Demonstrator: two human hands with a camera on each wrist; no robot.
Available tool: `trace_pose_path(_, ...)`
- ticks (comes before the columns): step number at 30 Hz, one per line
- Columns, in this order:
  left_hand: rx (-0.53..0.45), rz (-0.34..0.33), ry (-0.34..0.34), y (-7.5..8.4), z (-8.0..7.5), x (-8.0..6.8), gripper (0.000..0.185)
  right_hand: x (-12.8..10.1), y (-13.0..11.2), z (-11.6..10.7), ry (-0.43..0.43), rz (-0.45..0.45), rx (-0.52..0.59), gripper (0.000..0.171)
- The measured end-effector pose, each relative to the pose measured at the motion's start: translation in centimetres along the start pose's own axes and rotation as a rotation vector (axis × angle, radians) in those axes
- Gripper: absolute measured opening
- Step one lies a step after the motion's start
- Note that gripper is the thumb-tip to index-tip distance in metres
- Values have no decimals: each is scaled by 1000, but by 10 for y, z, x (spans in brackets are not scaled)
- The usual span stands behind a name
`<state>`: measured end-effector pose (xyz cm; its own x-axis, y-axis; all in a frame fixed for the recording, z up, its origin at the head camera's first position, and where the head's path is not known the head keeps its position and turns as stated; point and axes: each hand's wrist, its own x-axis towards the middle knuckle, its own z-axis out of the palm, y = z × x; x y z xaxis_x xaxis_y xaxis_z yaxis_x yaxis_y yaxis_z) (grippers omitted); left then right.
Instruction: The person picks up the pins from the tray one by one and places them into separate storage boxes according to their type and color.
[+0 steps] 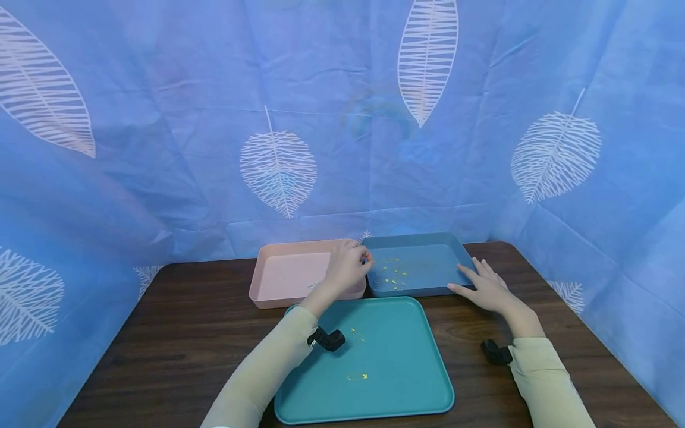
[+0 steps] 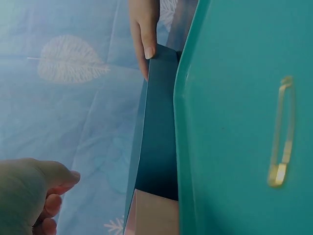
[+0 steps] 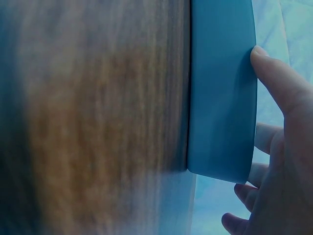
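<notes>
My left hand (image 1: 346, 266) is over the side where the pink tray (image 1: 273, 249) meets the blue tray (image 1: 428, 285). Its fingers are bent in toward the thumb; whether they pinch a pin I cannot tell. My right hand (image 1: 488, 289) rests at the blue tray's near right corner, fingers spread, with the thumb (image 3: 266, 61) on the rim. Several gold safety pins lie in the blue tray's left part. A silvery pin (image 1: 312, 286) shows in the pink tray, partly behind the left wrist. On the teal tray (image 1: 396, 333) in front lie a few gold safety pins, one large (image 2: 278, 175) in the left wrist view.
All the trays stand on a dark wood table (image 1: 198, 333), the pink and blue ones side by side behind the teal one. A blue curtain (image 1: 342, 166) with white leaf prints hangs behind and at the sides. My left forearm crosses the teal tray's left edge.
</notes>
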<state>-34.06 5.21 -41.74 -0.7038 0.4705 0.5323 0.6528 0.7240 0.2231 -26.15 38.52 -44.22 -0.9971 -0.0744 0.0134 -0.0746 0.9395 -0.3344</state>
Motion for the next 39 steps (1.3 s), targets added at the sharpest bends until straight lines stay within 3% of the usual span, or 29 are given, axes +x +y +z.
trace_pose_path(10, -78, -39, -35, -4, -10, -37, 12, -1, 0, 1, 1, 3, 1, 87)
trace_pose_path(20, -76, 54, -92, -9, -14, -62, 7, -3, 3, 4, 3, 2, 14, 86)
trace_pose_path(35, -59, 141, -391, -16, -24, -88, 12, 0, 1, 2, 2, -2, 10, 86)
trace_pose_path(39, -39, 166, -433, -17, -24, -91, 12, 0, 2, 2, 4, -5, 7, 86)
